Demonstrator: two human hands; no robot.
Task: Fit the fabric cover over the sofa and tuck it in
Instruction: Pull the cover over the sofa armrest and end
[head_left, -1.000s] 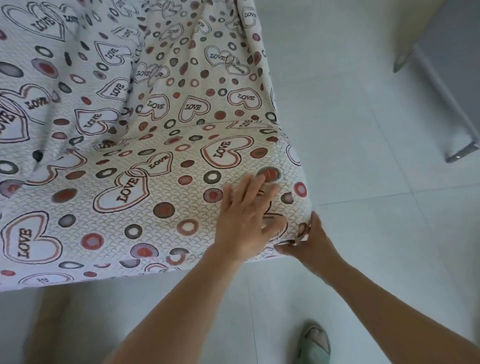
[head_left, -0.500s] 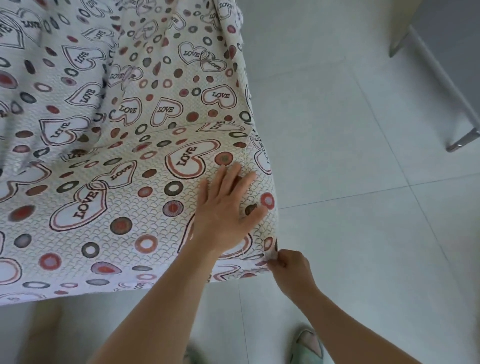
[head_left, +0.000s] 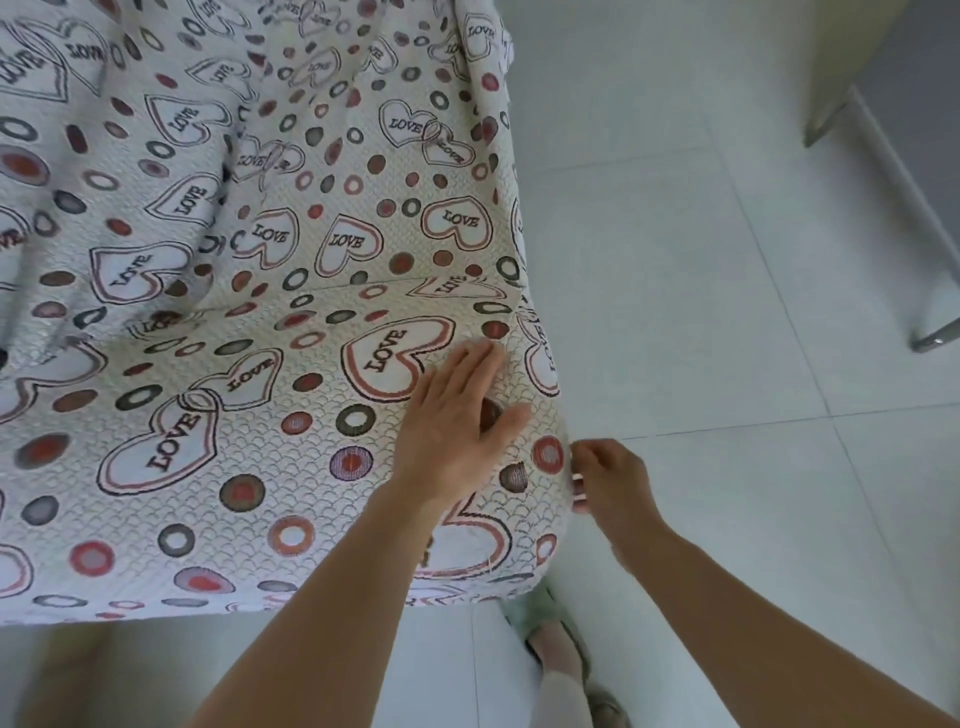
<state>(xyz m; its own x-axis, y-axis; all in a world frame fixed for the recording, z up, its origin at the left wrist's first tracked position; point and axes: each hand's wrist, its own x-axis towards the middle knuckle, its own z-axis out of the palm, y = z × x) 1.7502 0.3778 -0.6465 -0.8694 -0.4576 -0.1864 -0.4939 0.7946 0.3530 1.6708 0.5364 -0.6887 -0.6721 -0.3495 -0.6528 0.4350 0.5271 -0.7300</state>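
Cover (head_left: 234, 312): white fabric printed with "LOVE" hearts and rings, draped over the sofa's seat, back and right end. It lies smooth on the seat, creased at the back, and hangs down past the front edge.

Left hand (head_left: 452, 421): forearm reaches forward over the front edge. The palm is flat on the cover at the right front corner of the seat, fingers straight and together, thumb spread. It grips nothing.

Right hand (head_left: 608, 483): just beside the same corner, at the cover's right side. Fingers curled inward, tips against the fabric. Cannot tell whether they pinch it.

Tiled floor (head_left: 675, 312) to the right; one slippered foot (head_left: 556, 654) below the corner.
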